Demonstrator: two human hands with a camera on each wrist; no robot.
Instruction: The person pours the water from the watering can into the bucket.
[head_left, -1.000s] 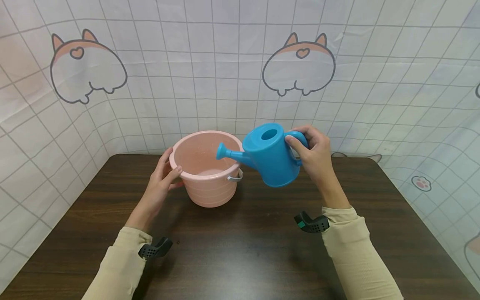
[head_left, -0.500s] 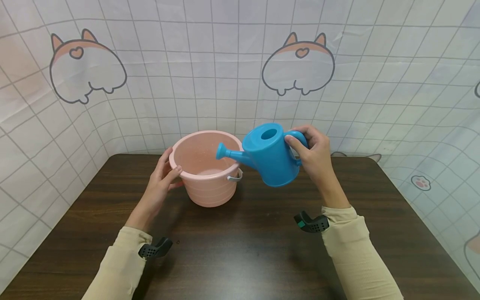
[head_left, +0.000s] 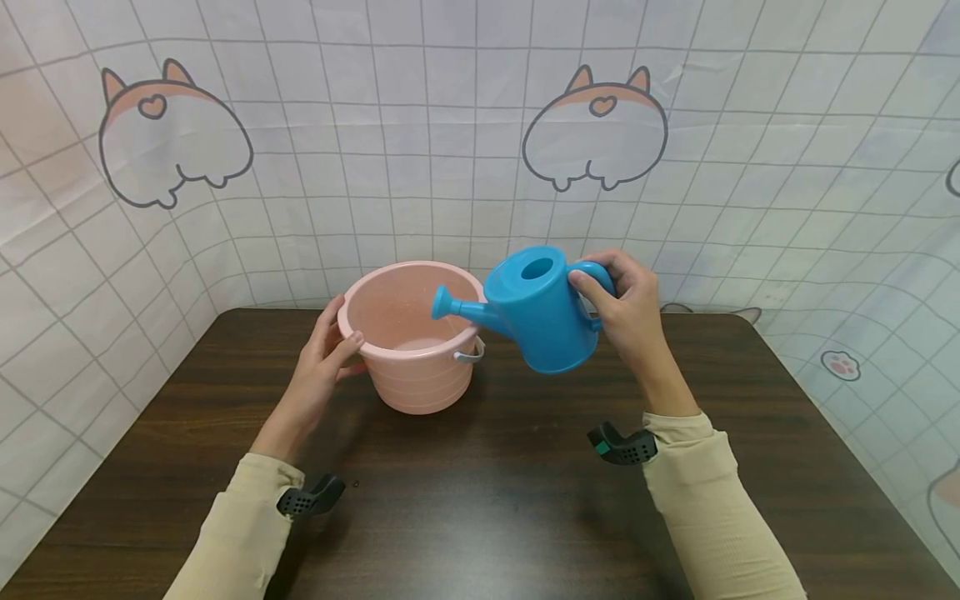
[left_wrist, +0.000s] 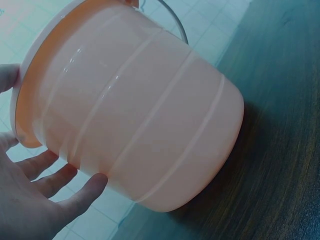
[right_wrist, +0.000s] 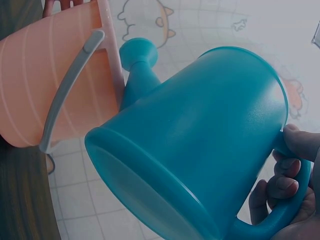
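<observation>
A pale pink bucket stands on the dark wooden table, its grey handle hanging at the right side. At its left my left hand steadies the rim; the left wrist view has several fingers against the outer wall. My right hand grips the loop handle of a blue watering can, held up off the table to the right of the bucket. The can tips slightly left, and its spout reaches over the bucket's rim. No water is visible leaving the spout.
A dark wood table spreads below both arms. White grid-patterned cloth with cartoon drawings rises behind and at the sides. Black bands sit at both wrists, over cream sleeves.
</observation>
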